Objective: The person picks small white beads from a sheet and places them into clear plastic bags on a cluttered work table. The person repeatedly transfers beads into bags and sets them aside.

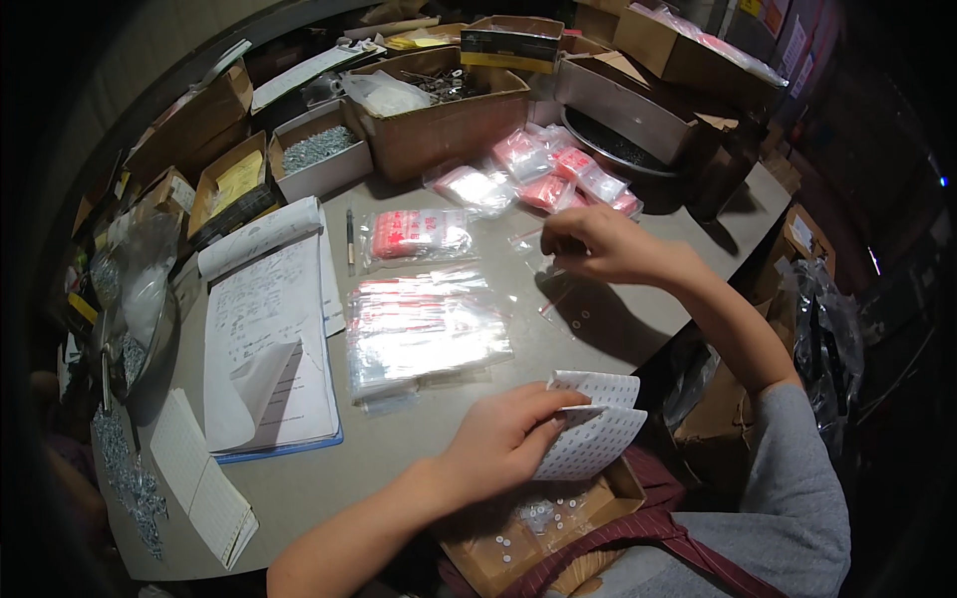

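Observation:
My left hand [503, 439] grips a folded white label sheet [598, 439] printed with rows of small dark marks, thumb on top. The sheet hangs over an open cardboard box [568, 518] at my lap, in which small white rings and a clear bag lie. Over the right part of the table is my right hand [598, 244], its fingers curled together; whatever is between them is too small to make out. By its fingertips a small clear zip bag [526, 242] shows. Below that hand, small pale rings [580, 319] lie beside another clear bag with a red line.
Flat clear zip bags [429, 334] are stacked mid-table, below a red-printed pack [419, 235] and a pen [350, 242]. More red-printed packs [568, 174] are heaped behind. A clipboard with papers [264, 339] lies left, near loose screws [130, 478]. Boxes of hardware [439, 115] line the back.

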Demonstrator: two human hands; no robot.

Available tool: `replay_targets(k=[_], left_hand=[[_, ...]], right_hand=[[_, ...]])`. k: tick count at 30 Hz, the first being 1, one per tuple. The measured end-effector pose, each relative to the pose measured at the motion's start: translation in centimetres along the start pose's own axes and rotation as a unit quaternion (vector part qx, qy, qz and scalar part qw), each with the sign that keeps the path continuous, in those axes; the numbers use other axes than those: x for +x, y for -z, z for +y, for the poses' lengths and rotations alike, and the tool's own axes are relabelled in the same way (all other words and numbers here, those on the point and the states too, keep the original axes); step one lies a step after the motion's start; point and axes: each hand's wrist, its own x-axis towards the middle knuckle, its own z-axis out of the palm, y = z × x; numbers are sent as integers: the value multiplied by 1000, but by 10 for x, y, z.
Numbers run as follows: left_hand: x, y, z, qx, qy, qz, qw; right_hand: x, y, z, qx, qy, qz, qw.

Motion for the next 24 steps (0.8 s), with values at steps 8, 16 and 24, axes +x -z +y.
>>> replay_targets(k=[8,16,24], left_hand=[[-4,-2,2,-7,-18,24,1000],[-1,12,15,-53,29,4,998],[1,90,25,-325,-12,311,893]], right_hand=[[26,-26,4,-111,-13,-11,994],[20,7,33,-41,-153,-100,982],[-78,-39,-7,-13,20,2,1000]])
